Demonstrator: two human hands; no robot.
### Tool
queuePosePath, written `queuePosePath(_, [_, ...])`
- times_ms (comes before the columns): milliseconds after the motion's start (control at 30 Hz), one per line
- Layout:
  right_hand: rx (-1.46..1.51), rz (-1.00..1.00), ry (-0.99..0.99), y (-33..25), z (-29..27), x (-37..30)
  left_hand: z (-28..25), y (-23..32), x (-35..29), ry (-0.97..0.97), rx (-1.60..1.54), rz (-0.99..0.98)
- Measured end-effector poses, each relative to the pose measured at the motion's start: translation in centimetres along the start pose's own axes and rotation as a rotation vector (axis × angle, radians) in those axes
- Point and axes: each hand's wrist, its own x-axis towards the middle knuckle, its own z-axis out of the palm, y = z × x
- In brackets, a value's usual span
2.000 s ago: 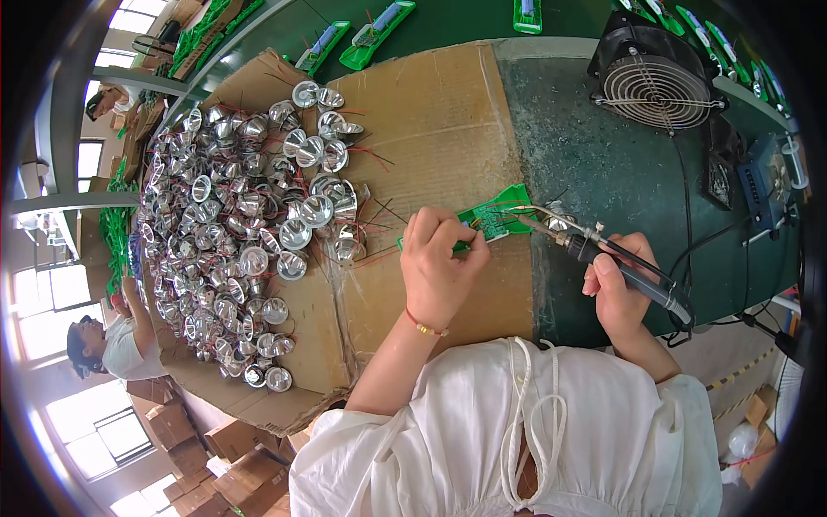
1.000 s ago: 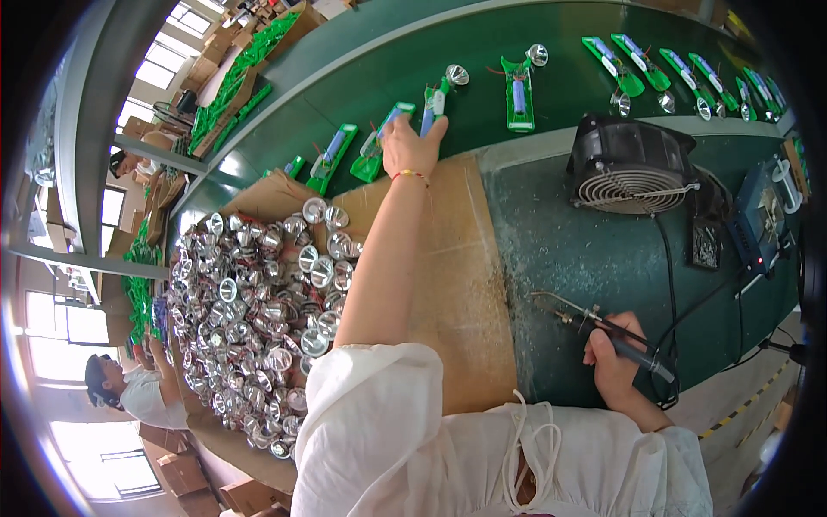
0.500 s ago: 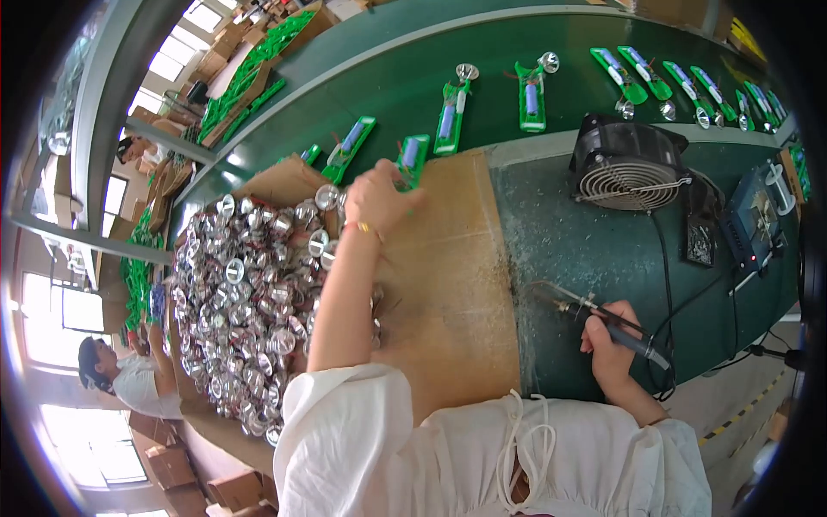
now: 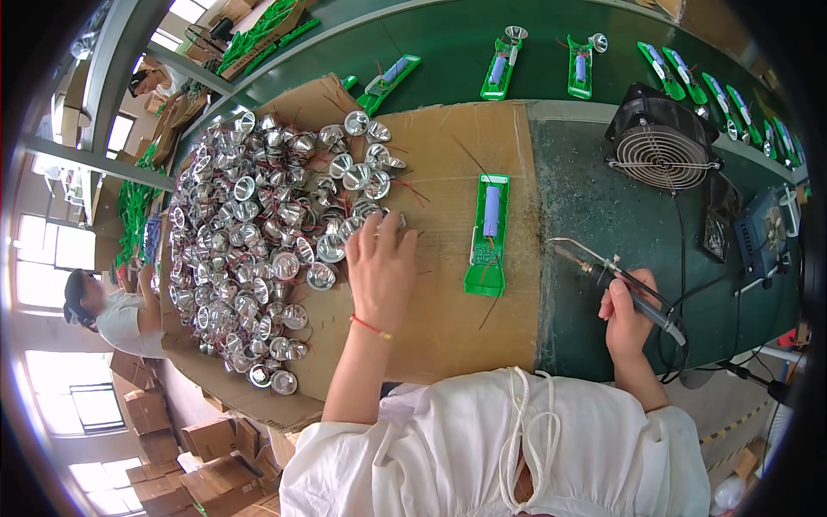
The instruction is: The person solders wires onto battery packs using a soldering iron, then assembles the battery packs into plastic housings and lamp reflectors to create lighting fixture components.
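Note:
My left hand (image 4: 381,271) is at the right edge of a pile of silver lamp reflectors (image 4: 258,224), fingers stretched out and palm down. Its fingertips reach the nearest reflectors; whether they touch one is unclear. In my right hand (image 4: 627,323) is a soldering iron (image 4: 593,269) with a thin bent metal tube along it, its tip pointing up and left. Between both hands a green plastic housing (image 4: 485,280) lies on the cardboard sheet (image 4: 431,336). Inside it sit a purple cylindrical battery (image 4: 492,211) and a small circuit board, with thin wires sticking out at both ends.
A black fan (image 4: 662,142) stands at the back right, beside a blue soldering station (image 4: 760,237). Along the far green bench lie several green housings (image 4: 581,69), some with reflectors attached. Cables trail at my right. Two people (image 4: 125,319) work at the left.
My left hand has let go of a green housing, now on the cardboard, and come back toward the reflector pile. My right hand still holds the soldering iron. The view has shifted.

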Motion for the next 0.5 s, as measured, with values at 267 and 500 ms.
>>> queuePosePath(267, [-0.017,0.009,-0.020,-0.7,0.3,-1.4,-2.0,-1.1,-0.5,0.106,-0.391,-0.214])
queuePosePath(500, [0.003,0.000,-0.163,-1.1,2.9,-2.0,-1.9,4.1,-0.8,-0.244,-1.048,-0.713])
